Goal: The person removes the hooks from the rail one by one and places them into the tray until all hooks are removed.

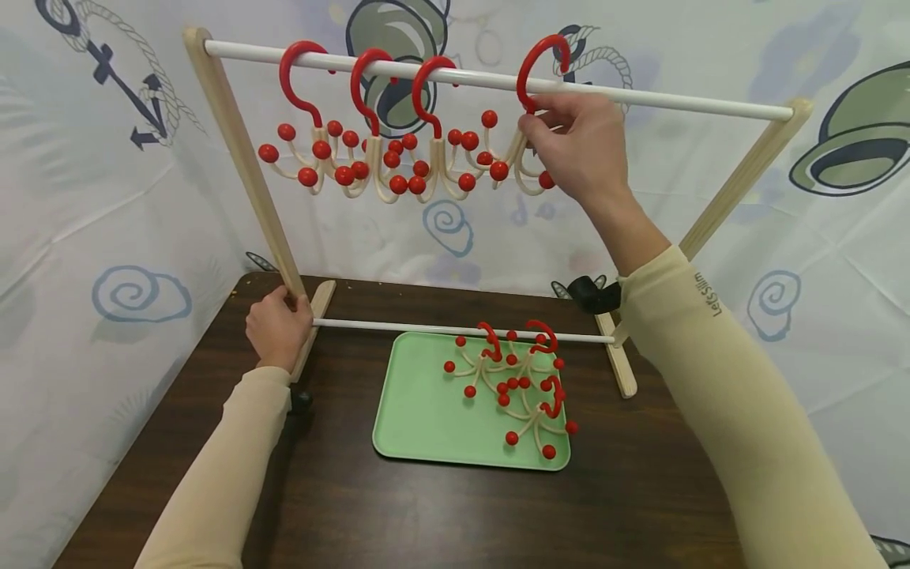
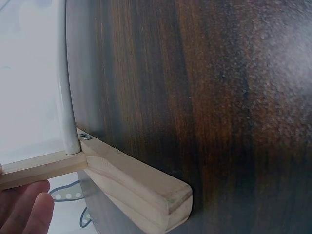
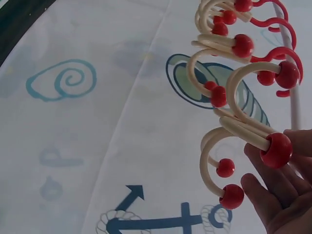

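My right hand pinches a hanger by the base of its red hook, high at the white top rail. The hook's curve rises above the rail, overlapping it in the head view. Cream curved arms tipped with red balls spread below those fingers in the right wrist view. To the left, three similar hangers hang from the rail by their hooks. Down low, my left hand holds the left wooden post of the rack near its foot; its fingertips show beside the post.
On the dark table a green tray carries three more hangers toward its right side. A white lower bar crosses behind it. The right post stands on a wooden foot. Patterned cloth surrounds the back.
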The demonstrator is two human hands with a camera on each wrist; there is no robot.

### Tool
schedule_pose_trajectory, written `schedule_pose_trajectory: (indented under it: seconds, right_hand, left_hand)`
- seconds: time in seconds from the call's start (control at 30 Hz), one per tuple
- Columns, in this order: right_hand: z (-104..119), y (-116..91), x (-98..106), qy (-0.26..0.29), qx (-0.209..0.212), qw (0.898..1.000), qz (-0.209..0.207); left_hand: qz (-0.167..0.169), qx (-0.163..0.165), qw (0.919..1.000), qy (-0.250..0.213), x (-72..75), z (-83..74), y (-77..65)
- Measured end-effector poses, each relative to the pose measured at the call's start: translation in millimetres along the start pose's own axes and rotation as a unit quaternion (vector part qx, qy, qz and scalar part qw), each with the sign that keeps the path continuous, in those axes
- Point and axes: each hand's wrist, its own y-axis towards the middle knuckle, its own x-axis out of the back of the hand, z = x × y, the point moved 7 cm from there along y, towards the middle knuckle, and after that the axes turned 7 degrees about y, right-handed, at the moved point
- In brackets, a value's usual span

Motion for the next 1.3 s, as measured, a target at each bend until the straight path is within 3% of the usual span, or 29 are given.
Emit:
schedule_pose_trajectory:
  seconds: [0.3, 0.4, 0.5, 0.73, 0.87, 1.07, 1.3]
  right_hand:
    - [6.7, -20.4, 34.1, 0.017, 0.021, 0.999, -0.041]
    - [3.8, -41.9, 42.0, 0.052, 0.020, 0.998, -0.039]
    - [-3.1, -74.1, 40.4, 0.074, 0.013, 0.997, -0.011]
    - [-30.3, -152.6, 4.5, 0.089, -0.024, 0.993, 0.077]
    - [-48.2, -197.7, -20.0, 0.102, -0.051, 0.988, 0.107]
    - [-74.4, -251.7, -54.3, 0.136, -0.109, 0.981, 0.087]
    - [-102.6, -284.9, -87.7, 0.146, -0.138, 0.978, 0.057]
  left_hand:
    - [-0.010, -0.004, 0.9999, 0.000, -0.1, -0.4, 0.2]
    - [-0.012, -0.006, 0.9999, -0.001, 0.9, -0.8, 1.0]
    - [-0.008, -0.008, 0.9999, -0.002, 0.1, -0.5, 1.3]
    - [-0.005, -0.001, 1.0000, 0.000, -3.0, 4.4, 1.9]
    - [-0.002, -0.004, 1.0000, -0.003, -3.7, 3.5, 1.4]
    - [-0.002, -0.005, 1.0000, 0.001, -3.7, 1.1, 2.3]
    - [-0.003, -0.001, 1.0000, 0.005, -3.0, 2.0, 1.0]
